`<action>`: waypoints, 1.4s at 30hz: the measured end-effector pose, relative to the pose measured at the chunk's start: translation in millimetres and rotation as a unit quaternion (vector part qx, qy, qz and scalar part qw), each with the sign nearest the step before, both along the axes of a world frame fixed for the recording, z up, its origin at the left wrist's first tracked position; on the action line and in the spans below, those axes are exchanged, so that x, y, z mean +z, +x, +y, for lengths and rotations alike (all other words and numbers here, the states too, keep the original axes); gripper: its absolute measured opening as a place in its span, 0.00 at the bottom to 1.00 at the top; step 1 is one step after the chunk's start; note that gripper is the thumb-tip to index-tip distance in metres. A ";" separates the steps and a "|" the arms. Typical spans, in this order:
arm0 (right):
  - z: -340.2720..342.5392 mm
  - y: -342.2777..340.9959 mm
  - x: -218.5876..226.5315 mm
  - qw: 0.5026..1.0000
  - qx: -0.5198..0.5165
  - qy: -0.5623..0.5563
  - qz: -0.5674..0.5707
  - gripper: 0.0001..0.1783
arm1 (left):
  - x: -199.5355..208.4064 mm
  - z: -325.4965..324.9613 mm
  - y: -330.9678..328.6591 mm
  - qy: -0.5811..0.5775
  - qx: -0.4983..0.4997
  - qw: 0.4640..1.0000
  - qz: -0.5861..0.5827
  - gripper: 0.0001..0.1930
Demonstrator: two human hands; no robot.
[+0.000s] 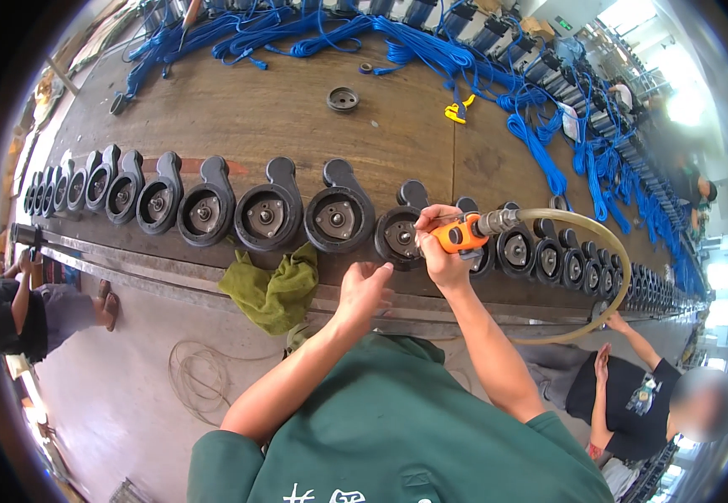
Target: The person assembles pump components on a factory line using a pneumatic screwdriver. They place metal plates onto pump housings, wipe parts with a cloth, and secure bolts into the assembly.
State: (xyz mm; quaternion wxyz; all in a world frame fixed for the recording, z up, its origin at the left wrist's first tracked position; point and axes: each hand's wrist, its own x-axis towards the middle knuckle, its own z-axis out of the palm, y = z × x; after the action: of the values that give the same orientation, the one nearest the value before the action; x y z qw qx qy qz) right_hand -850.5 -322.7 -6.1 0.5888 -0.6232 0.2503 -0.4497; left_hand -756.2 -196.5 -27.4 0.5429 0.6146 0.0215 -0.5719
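Note:
My right hand [445,264] is wrapped round an orange air-powered driver [458,235] with a metal coupling and a yellowish hose. The tool is held over the table's near edge, at a black round housing [393,239] whose metal centre shows. My left hand [365,290] hovers just left of that housing, fingers loosely bent and slightly blurred, with nothing visible in them. Next to it on the left stands another black housing [338,220] with a rounded lobe on top. Where the driver's tip meets the work is hidden by my right hand.
Similar housings [204,213] line the wooden table's near edge on both sides. A green cloth [272,289] hangs over that edge. Farther back lie a loose round part [342,99], a yellow tool [459,109] and bundled blue cables [431,52]. The hose [625,277] loops right, towards a co-worker [632,398].

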 end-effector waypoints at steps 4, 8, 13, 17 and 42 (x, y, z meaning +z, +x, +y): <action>0.5 11.1 13.2 1.000 0.010 -0.011 -0.020 0.16 | -44.1 -31.1 -8.8 0.042 -0.016 0.985 -0.164 0.24; -9.1 33.9 9.2 0.999 0.004 -0.008 -0.041 0.16 | -48.0 -53.5 -13.3 0.046 -0.022 0.982 -0.182 0.25; -15.6 43.9 -3.3 0.999 0.008 -0.006 -0.041 0.17 | -65.5 -55.6 -13.5 0.038 -0.016 0.980 -0.196 0.24; -16.6 44.7 -3.3 0.999 0.018 0.014 -0.048 0.16 | -65.3 -55.4 -13.4 0.037 -0.019 0.979 -0.198 0.24; -17.3 40.5 6.7 0.998 0.011 0.047 -0.047 0.15 | -53.0 -52.9 -12.3 0.020 -0.022 0.968 -0.249 0.24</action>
State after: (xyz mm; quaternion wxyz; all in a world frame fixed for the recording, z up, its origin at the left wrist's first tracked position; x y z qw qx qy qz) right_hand -810.0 -340.0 0.6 0.6335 -0.5757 0.2365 -0.4597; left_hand -768.5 -249.3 -80.4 0.5061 0.7489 -0.1162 -0.4117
